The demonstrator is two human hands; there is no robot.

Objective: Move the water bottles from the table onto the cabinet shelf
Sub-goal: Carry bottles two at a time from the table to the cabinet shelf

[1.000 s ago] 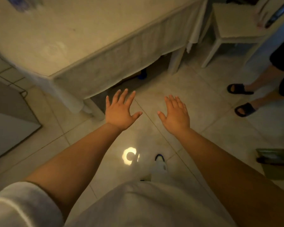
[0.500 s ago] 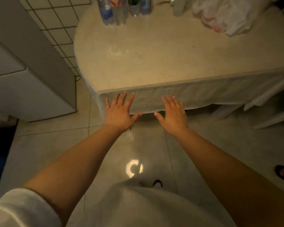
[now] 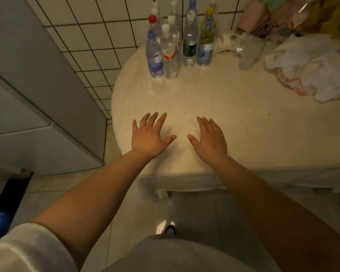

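A: What do the water bottles (image 3: 173, 42) look like?

B: Clear plastic, standing upright in a tight cluster at the table's (image 3: 234, 122) far-left edge, against the tiled wall (image 3: 106, 36). The front one has a blue cap and blue label (image 3: 154, 55); just beside it is one with a white cap and a red-and-white label (image 3: 169, 54). Behind stand a red-capped one (image 3: 153, 24), a tall one with a dark green label (image 3: 190, 40) and one with a yellow cap (image 3: 206, 42), plus a few more I cannot tell apart.

A: And the hands?

B: The left hand (image 3: 148, 137) and right hand (image 3: 210, 139) are flat, fingers spread and straight, holding nothing, over the table's near edge and well apart from the bottles.

A: What differs from half a second ago?

B: Then the hands hung over the floor short of the table's edge and only the bottles' lower parts showed at the top. Now the hands are over the tabletop and the whole cluster is in view, with white plastic bags (image 3: 310, 69) at the far-right side
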